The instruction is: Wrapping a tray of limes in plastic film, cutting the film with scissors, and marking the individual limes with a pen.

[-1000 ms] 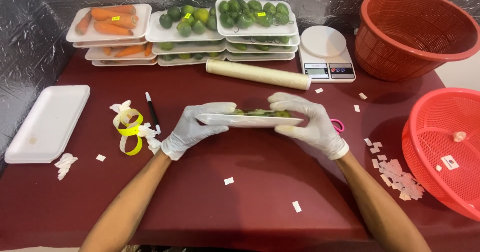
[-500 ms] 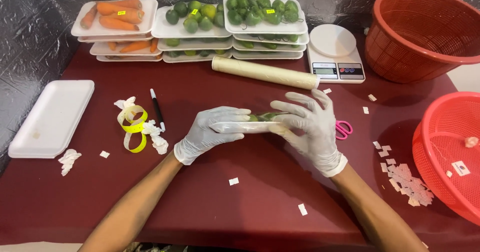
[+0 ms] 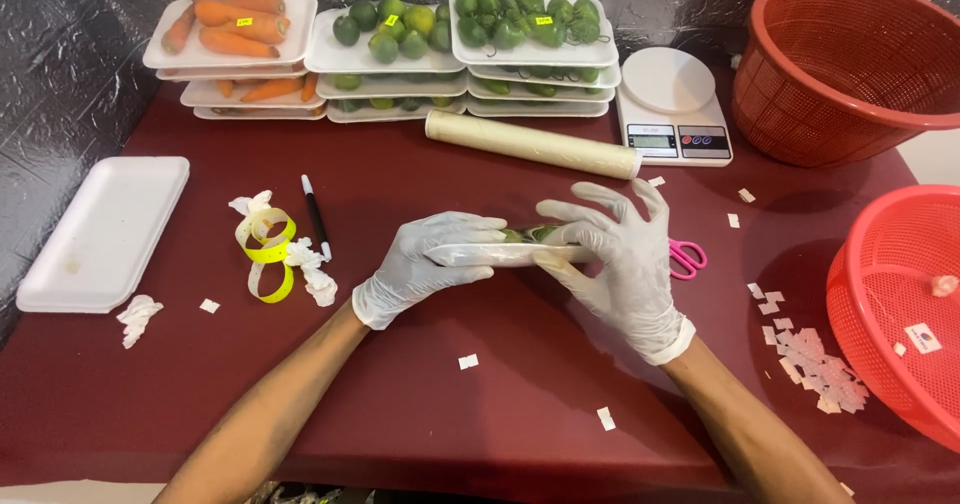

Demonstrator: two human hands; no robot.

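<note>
- Fingers: my left hand [image 3: 425, 264] grips the near-left edge of the tray [image 3: 500, 254], fingers curled under and thumb along the rim; my right hand [image 3: 620, 259] grasps the right end, its fingers [image 3: 600, 196] spread and arched over the top.
- Tray: a white foam one held between both gloves, tilted so I see it edge-on, just above the table [image 3: 480, 414] at centre; a little green produce shows over its rim. I cannot tell whether film already covers it.
- Step, as I judge it: wrapping, with film being drawn tight round the tray's ends.
- Next move calls for: an even pull from both hands and a level tray, so nothing rolls out.
- Beyond the hands: the film roll [image 3: 530, 144] lies just behind, the scale [image 3: 672, 114] near its right end, pink scissors [image 3: 688, 257] beside my right wrist.
- Further out: stacked trays of carrots [image 3: 235, 26] and limes [image 3: 388, 32] at the back, an empty tray [image 3: 105, 229] far left, red baskets [image 3: 850, 64] right.
</note>
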